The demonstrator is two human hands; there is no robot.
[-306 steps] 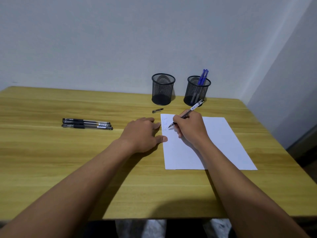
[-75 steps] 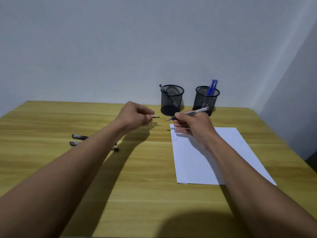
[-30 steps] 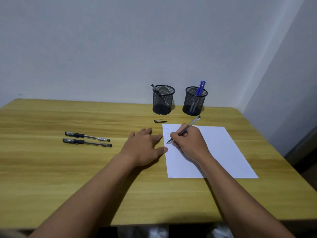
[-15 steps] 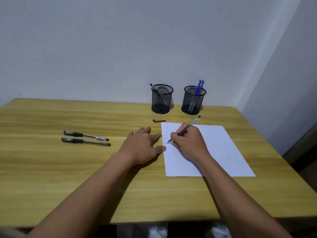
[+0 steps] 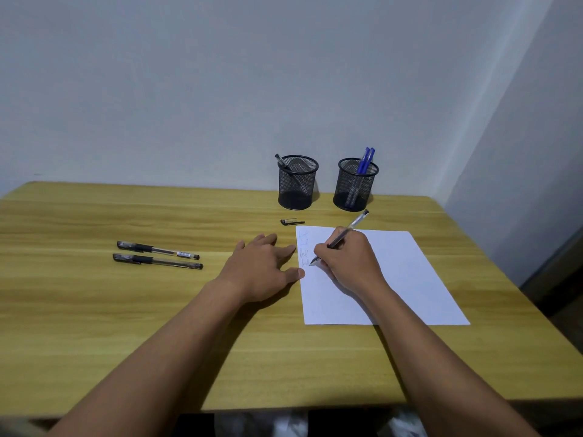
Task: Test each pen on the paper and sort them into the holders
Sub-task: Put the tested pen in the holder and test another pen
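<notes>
so the right hand point(image 5: 350, 260) pinches the uncapped pen point(image 5: 347, 231) writing-style, tip down near the far-left corner of the paper point(image 5: 394, 279), while the left hand point(image 5: 265, 263) lies flat, fingers spread, thumb at the sheet's edge, probably steadying it.

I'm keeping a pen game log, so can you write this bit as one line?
step: testing pen | right hand: holds pen, tip on paper | left hand: flat on table | cap: off, on table | capped pens: two, waiting
</notes>
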